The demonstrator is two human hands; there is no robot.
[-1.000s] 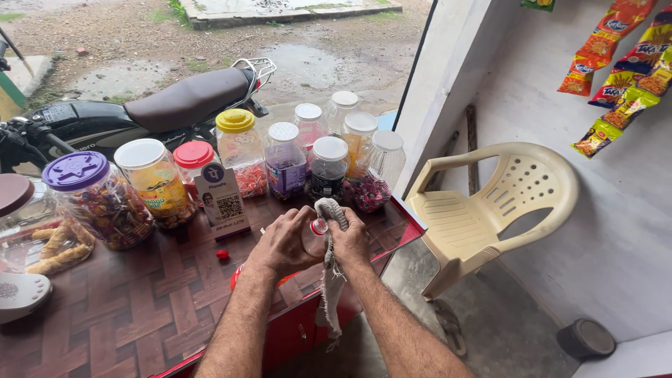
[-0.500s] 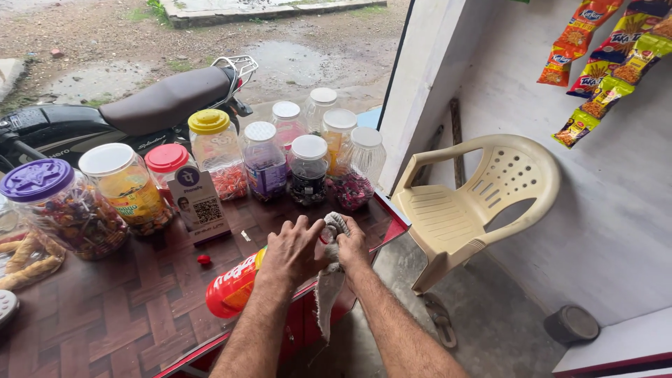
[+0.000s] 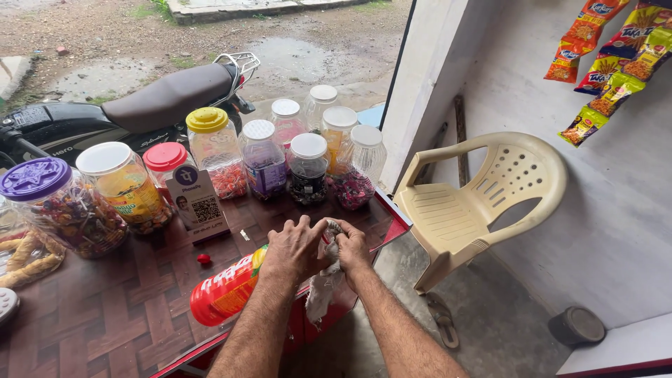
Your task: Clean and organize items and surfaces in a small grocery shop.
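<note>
My left hand [image 3: 297,248] and my right hand [image 3: 353,246] are pressed together at the front right edge of the counter [image 3: 105,329]. A grey-white cloth [image 3: 322,290] is bunched between them, and its tail hangs down over the edge. A red-orange plastic bottle [image 3: 227,290] lies on its side under my left wrist. Its neck end is covered by my left hand and the cloth. A small red cap [image 3: 204,259] lies on the counter just left of the bottle.
Several candy jars [image 3: 308,168] with coloured lids stand in a row at the back, beside a small code stand [image 3: 199,203]. A motorbike [image 3: 140,105] is parked outside. A cream plastic chair [image 3: 483,203] stands at the right, and snack packets [image 3: 609,63] hang above it.
The bottle, hidden under my hands a second ago, now lies on its side in view. My hands stay closed around the cloth. The view has shifted right.
</note>
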